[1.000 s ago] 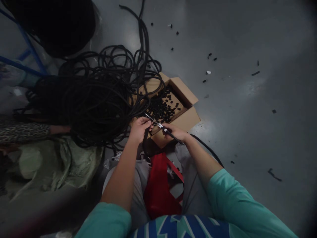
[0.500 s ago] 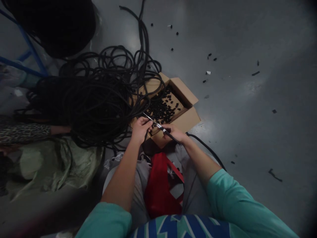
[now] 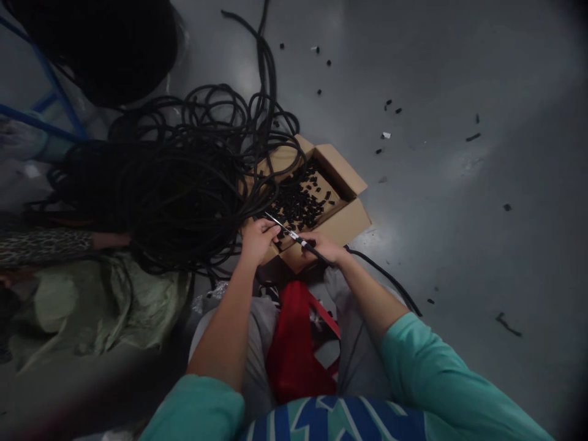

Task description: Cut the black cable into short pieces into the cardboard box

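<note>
The right hand is closed around a slim tool with a silver pointed end, its white-banded black rear part lying across the fingers. The left hand has thumb and fingertips drawn together beside the silver end; whether it grips anything is too small to tell. Tool and hands are over the near edge of an open brown cardboard box, which holds many short black pieces. A tangled heap of black cord lies left of the box, some loops over its edge. Red fabric hangs between the person's legs. Small black scraps dot the grey floor. At far left are crumpled olive-green sheeting and another person's patterned sleeve.
</note>
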Demonstrator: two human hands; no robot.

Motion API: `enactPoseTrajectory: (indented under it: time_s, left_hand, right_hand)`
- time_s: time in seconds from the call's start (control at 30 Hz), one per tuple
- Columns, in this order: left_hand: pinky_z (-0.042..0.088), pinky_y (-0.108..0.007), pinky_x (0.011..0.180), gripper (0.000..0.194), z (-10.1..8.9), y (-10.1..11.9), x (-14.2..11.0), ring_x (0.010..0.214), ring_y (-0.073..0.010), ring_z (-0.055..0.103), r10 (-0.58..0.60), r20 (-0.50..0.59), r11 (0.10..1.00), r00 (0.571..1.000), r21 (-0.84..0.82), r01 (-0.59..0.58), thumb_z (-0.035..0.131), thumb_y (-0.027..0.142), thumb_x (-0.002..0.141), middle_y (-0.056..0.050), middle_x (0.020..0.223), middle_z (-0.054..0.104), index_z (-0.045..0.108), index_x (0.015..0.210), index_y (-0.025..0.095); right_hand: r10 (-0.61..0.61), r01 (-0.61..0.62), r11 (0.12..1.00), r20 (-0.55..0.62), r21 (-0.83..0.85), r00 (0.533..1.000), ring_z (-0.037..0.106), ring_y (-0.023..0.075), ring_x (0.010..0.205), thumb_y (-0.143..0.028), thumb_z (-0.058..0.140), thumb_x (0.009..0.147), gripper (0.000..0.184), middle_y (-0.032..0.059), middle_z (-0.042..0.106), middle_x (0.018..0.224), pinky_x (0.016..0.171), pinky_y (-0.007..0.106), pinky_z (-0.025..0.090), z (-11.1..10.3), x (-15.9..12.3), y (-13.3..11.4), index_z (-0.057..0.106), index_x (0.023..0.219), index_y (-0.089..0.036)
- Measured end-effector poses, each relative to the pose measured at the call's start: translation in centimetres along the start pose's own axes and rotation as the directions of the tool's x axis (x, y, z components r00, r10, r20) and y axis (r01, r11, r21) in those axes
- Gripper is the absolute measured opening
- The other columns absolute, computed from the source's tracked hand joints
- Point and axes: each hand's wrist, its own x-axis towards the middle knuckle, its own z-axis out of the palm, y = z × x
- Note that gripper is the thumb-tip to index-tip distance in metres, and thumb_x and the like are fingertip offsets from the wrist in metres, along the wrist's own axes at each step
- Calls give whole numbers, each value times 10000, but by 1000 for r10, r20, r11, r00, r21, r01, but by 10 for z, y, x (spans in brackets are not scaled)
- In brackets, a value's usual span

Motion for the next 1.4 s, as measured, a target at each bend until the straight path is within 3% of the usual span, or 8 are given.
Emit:
enactPoseTrajectory:
  time_s: [0.13,0.27,0.47,0.7,0.87,1.03,1.2,1.4]
  left_hand:
    - [323,-194,419,98,-3,0,-2,388,-64,445,-14,95,992,995,127,2,571,230,644,41,443,507,547,613,140]
    - [319,-197,406,108,-5,2,-3,381,-63,441,-41,158,988,987,152,16,559,232,654,32,469,518,539,604,138]
    - [328,-205,410,174,-4,0,1,402,-75,452,-88,84,991,993,104,79,575,300,649,24,474,513,547,643,128]
    - [452,-258,667,197,-2,-11,4,728,-139,591,76,24,985,997,156,-79,633,195,572,-43,773,645,567,747,131]
    - [450,-240,583,203,-1,-7,2,635,-126,580,85,61,952,995,289,-99,549,180,656,-53,787,662,629,837,133]
    - [392,-222,498,217,1,-4,-2,458,-87,492,57,141,910,988,401,-110,532,226,684,-15,627,622,647,836,123]
    - [328,-214,466,180,-1,-1,-2,420,-80,435,23,214,946,977,312,-91,488,268,707,28,473,500,608,689,135]
    - [317,-211,472,205,-4,3,-1,435,-68,416,-34,239,983,970,186,-12,485,312,696,17,528,514,568,655,129]
  right_hand:
    - [-12,12,1000,10,1,1000,533,168,807,-202,639,535,539,22,609,842,750,285,403,1,0,4,596,1070,-148]
    - [-49,49,999,17,1,999,522,202,934,-237,680,526,557,44,602,972,849,327,376,2,1,6,592,1071,-157]
    - [-58,56,998,-56,-38,997,542,202,882,-162,605,534,378,7,622,886,834,317,386,6,5,5,646,909,-162]
    - [-48,45,998,-110,-33,993,536,178,811,-115,524,519,353,-14,619,779,731,264,399,5,5,6,658,842,-160]
    - [108,-111,986,33,121,994,458,101,561,-160,547,521,463,-42,530,618,552,216,356,3,2,5,613,979,-148]
    - [54,-64,974,52,219,997,478,120,660,-192,629,484,511,-27,539,673,626,229,369,2,2,-1,601,993,-144]
    - [30,-32,983,15,182,999,477,130,703,-189,645,477,448,-16,553,732,680,246,370,2,3,-2,633,923,-149]
    - [11,-7,992,-28,125,1000,490,125,706,-157,612,481,390,-21,577,762,677,236,368,1,3,-4,656,868,-151]
